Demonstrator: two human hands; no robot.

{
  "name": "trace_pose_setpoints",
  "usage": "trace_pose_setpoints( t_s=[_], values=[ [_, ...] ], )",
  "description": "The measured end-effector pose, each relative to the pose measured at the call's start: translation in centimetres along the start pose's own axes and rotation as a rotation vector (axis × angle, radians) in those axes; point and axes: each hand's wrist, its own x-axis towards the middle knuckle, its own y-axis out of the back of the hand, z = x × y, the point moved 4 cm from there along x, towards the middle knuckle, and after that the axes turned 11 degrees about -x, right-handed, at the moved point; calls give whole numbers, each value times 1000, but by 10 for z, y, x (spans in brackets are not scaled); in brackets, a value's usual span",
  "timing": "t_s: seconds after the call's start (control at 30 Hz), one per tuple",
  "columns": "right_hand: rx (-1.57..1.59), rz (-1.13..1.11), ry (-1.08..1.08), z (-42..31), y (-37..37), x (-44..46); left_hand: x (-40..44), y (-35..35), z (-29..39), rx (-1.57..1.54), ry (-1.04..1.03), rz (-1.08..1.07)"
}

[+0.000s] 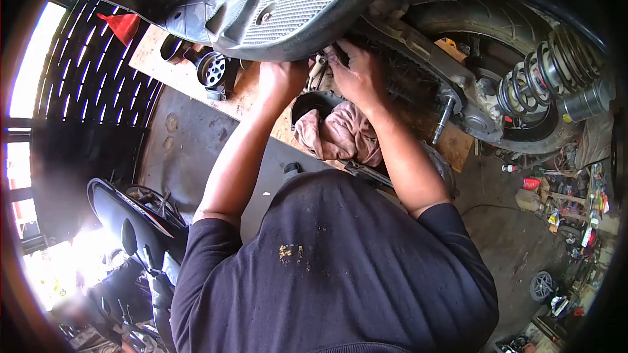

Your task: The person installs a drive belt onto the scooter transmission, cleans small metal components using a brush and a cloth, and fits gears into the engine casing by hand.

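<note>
Both of my hands reach up under the grey plastic footboard panel point(281, 16) of a scooter. My left hand point(282, 78) is below the panel's lower edge, and its fingers are hidden. Just to the right, my right hand point(356, 75) has its fingers bent round a small dark part that I cannot make out. Between the hands a pale metal piece point(317, 67) shows. Beneath them, a crumpled pinkish-brown rag point(339, 132) lies over a black container point(314, 99).
A wooden board point(245, 95) lies under the scooter, bearing a dark part with a spoked wheel point(212, 69). At right are the rear tyre point(481, 16), a coil-spring shock absorber point(546, 75) and a metal rod point(444, 119). A red funnel point(122, 27) is at upper left.
</note>
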Motion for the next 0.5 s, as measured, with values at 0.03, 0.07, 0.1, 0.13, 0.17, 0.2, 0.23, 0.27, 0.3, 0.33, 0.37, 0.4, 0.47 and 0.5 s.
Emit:
trace_pose_setpoints(
  t_s=[0.03,0.07,0.1,0.13,0.17,0.2,0.23,0.27,0.3,0.33,0.37,0.4,0.47,0.5],
  values=[
    [-32,29,14,5,-3,0,-1,-4,1,1,3,0],
    [-63,59,30,10,-5,0,-2,-4,4,63,-63,136],
    [-62,57,33,12,-7,1,-2,1,9,127,-131,272],
    [-77,65,37,14,-8,2,0,3,10,66,-145,283],
    [-91,71,41,15,-8,2,2,7,10,68,-141,284],
    [-89,66,43,14,-8,2,4,7,9,118,-152,169],
    [-54,59,46,14,-7,2,5,6,7,170,-162,54],
    [-18,54,50,13,-8,3,5,6,-5,-228,-32,94],
    [-17,54,55,13,-9,3,5,-3,-19,-678,279,-11],
    [-24,77,66,15,-11,3,2,-16,-29,-1125,595,-123],
    [-33,100,76,16,-11,2,-4,-25,-31,-1781,987,-360],
    [-35,101,78,16,-10,2,-2,-22,-32,-1782,984,-360],
    [-39,98,110,14,-8,4,2,-18,-23,-2135,1010,-514],
    [-41,103,108,13,-6,4,4,-14,-21,-2080,1022,-488]
  ],
)
